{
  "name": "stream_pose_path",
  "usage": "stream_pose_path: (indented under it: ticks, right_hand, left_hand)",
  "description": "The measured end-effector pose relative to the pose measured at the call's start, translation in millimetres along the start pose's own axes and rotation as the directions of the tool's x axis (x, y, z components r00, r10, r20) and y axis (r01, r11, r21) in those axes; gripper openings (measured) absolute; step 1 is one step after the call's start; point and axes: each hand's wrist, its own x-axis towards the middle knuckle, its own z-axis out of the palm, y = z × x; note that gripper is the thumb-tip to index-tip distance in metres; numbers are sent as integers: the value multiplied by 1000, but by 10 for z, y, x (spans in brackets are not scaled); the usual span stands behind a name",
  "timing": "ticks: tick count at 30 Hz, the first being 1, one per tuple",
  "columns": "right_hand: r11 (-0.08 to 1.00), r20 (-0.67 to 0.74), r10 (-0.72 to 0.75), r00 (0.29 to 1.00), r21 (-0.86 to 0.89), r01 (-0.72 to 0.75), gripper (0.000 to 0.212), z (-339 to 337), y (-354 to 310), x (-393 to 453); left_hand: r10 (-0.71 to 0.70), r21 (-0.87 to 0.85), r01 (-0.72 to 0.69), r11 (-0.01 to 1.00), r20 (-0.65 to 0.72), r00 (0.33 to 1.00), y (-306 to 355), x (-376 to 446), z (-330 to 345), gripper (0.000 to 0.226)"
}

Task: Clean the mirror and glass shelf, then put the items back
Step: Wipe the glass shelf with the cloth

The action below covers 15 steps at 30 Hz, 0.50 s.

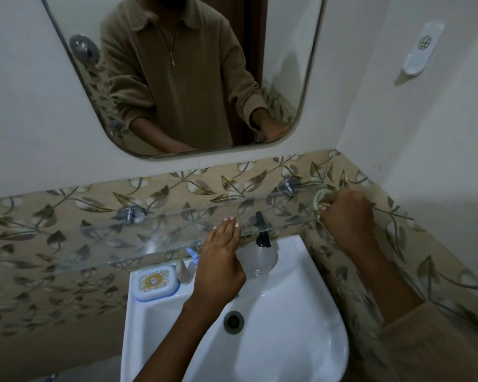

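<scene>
The right hand [347, 216] grips a green cloth [322, 199] at the right end of the bare glass shelf [138, 238], apparently wiping it, while the left hand's [218, 260] straight fingers steady its front edge; soap box [155, 282] and spray bottle [264, 257] wait on the sink [301, 312], below the mirror [75, 92].

The glass shelf [155, 232] hangs below the mirror [177, 78], above the sink [301, 312]. On the sink's back ledge sit a soap dish [155, 282] (left) and a spray bottle [264, 255] to its right.

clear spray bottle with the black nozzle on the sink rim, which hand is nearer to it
Left. The left hand is right beside the clear spray bottle with the black nozzle, fingers straight on the glass shelf edge. The right hand grips a pale green cloth at the shelf's far right end.
</scene>
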Motion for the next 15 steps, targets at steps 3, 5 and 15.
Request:
stream_pose_path:
  ticks: [3, 5, 15]
  right_hand:
    - [984, 67, -172, 983, 57, 168, 20, 69, -56, 123]
    - [906, 101, -382, 918, 237, 351, 27, 60, -149, 149]
    - [869, 84, -373, 924, 379, 317, 20, 445, -638, -369]
  left_hand:
    - [-3, -11, 3, 1000, -3, 1000, -10, 2, 11, 79]
    - [-5, -8, 5, 1000, -6, 1000, -10, 2, 23, 79]
    - [14, -44, -17, 999, -85, 996, -157, -124, -144, 70]
